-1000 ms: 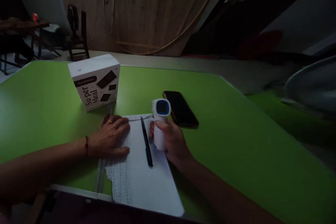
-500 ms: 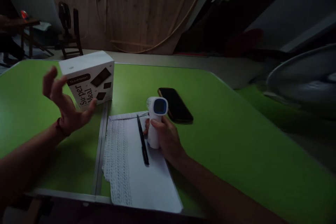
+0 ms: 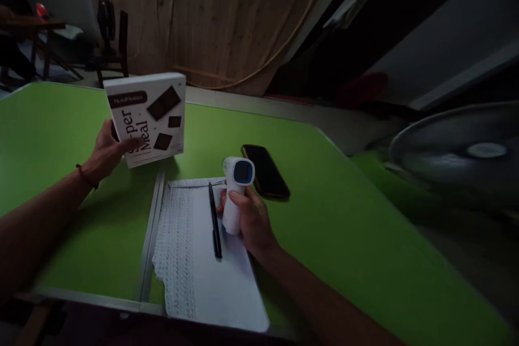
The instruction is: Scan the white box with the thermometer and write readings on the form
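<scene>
My left hand (image 3: 106,150) grips the lower left side of a white box (image 3: 158,138) marked "Meal", the thumb across its front and the fingers behind, out of sight. The box stands tilted back at the far left of the table. In my right hand (image 3: 254,221) is a white infrared thermometer (image 3: 234,205), its handle wrapped by the fingers and its dark blue-rimmed screen facing me. Below it lies a sheet of paper (image 3: 219,292) with handwriting down its left side. A black pen (image 3: 214,221) rests on the sheet, left of the thermometer.
A dark smartphone (image 3: 267,170) lies just beyond my right hand on the green folding table (image 3: 344,238). The table's metal seam runs left of the paper. To the right is a large fan (image 3: 458,146); a chair (image 3: 121,48) stands behind on the left.
My left hand has closed on the box, which now shows more of its front and less of its top. My right hand still holds the thermometer over the paper.
</scene>
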The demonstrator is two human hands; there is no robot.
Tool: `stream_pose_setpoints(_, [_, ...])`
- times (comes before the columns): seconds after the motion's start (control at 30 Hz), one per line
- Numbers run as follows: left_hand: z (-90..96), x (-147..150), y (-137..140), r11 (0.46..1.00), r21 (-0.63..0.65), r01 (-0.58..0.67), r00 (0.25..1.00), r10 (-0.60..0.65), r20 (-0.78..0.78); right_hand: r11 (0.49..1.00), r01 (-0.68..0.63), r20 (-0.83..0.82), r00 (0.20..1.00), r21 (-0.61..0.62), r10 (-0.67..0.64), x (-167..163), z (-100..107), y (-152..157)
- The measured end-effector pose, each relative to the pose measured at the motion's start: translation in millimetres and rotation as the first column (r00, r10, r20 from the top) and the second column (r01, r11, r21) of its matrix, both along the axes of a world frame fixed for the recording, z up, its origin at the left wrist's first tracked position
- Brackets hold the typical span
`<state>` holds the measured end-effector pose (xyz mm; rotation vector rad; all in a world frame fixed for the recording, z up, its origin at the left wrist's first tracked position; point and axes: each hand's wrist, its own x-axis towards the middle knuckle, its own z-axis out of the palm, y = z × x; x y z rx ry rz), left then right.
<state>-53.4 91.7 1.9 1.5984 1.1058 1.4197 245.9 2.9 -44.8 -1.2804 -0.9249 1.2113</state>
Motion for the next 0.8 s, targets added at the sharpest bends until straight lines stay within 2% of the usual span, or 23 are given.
stream_pose_setpoints(0.1, [13.2,14,-15,0.992,0.018,0.122,0.982,-0.123,0.145,1.0,0.015,-0.048,0.999,-0.006,-0.015,0,-1,1])
stream_pose_setpoints(0.2, [17.6,32,-32,0.948,-0.134,0.288,0.934,-0.246,0.26,1.0,0.015,-0.123,0.992,-0.015,-0.017,-1,-1,2])
stream_pose_setpoints(0.3, [9.8,45,-45,0.892,-0.238,0.385,0.911,-0.325,0.256,0.999,0.031,-0.156,0.987,-0.027,-0.035,-1,0,3])
stream_pose_setpoints(0.43, [-5.8,52,-53,0.868,-0.292,0.401,0.913,-0.351,0.211,0.997,0.062,-0.145,0.987,-0.037,-0.067,0,-1,6])
stream_pose_setpoints(0.53, [-11.3,52,-53,0.843,-0.305,0.442,0.894,-0.389,0.222,0.997,0.078,-0.116,0.99,0.01,-0.076,3,5,6])
stream_pose_setpoints(0.63, [-10.7,51,-53,0.822,-0.309,0.478,0.877,-0.429,0.216,0.983,0.118,-0.069,0.992,0.144,-0.109,5,23,-1])
stream_pose_setpoints(0.73, [-7.5,50,-52,0.819,-0.271,0.505,0.862,-0.466,0.2,0.966,0.043,-0.106,0.994,0.254,-0.016,1,53,-12])
stream_pose_setpoints(0.8, [-6.0,50,-52,0.815,-0.25,0.522,0.852,-0.486,0.195,0.971,-0.04,-0.128,0.989,0.238,0.072,-5,71,-17])
